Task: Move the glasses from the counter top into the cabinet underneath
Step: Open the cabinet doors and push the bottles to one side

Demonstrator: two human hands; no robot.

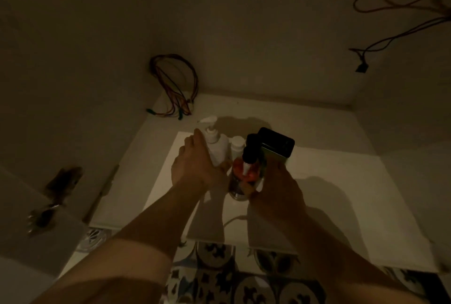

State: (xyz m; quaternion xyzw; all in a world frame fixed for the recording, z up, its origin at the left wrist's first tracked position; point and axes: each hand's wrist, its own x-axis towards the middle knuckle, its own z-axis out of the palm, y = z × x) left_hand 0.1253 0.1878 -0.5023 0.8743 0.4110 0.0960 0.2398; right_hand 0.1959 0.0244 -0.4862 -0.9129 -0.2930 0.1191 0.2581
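A white cabinet floor fills the frame's centre, bearing a pump bottle, a small white bottle, a glass and, upper left, loose wires.

You can't see your right hand's fingers; they're hidden behind the glass. Your left hand covers the pump bottle's base. Dim light blurs the glass's contents.

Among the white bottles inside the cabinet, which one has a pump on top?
The taller white bottle, on the left beside the left hand, has a pump head. The shorter white bottle to its right has only a plain flat cap.
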